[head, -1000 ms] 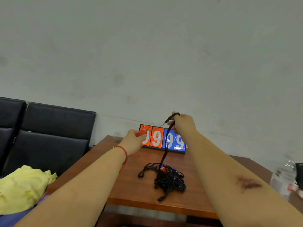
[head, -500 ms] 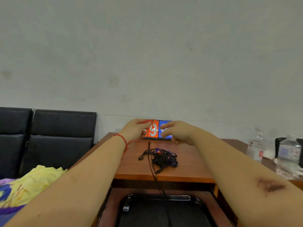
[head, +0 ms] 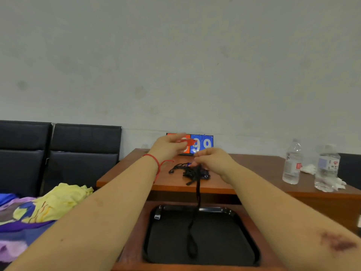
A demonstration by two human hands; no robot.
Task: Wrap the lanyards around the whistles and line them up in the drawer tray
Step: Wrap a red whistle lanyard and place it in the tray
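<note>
**A:** Where is the whistle, relative to the hands?

**B:** The left hand (head: 169, 146) is closed around the red whistle (head: 185, 142), pinching it up in the air with its tip pointing toward the right hand (head: 213, 161). The right hand sits just below and beside it, fingers curled shut on the black lanyard (head: 197, 194).

**A:** And which way does the cord run?

**B:** Almost straight down from the right hand. Its long axis is vertical, and the looped end dangles over the black drawer tray (head: 244, 218), which lies below both hands and nearer the body. I can't tell whether the loop touches the tray.

**A:** So what does the wrap turn on?

**B:** My guess: the whistle is above and to the left of the right hand, so that hand must carry the cord up and around it while the left keeps the whistle steady. The right hand is the nearer one to the slack.

**A:** The rest?

**B:** A tangled pile of lanyards (head: 190, 172) lies on the bench (head: 244, 173) just beyond the right hand, not yet sorted.
</note>
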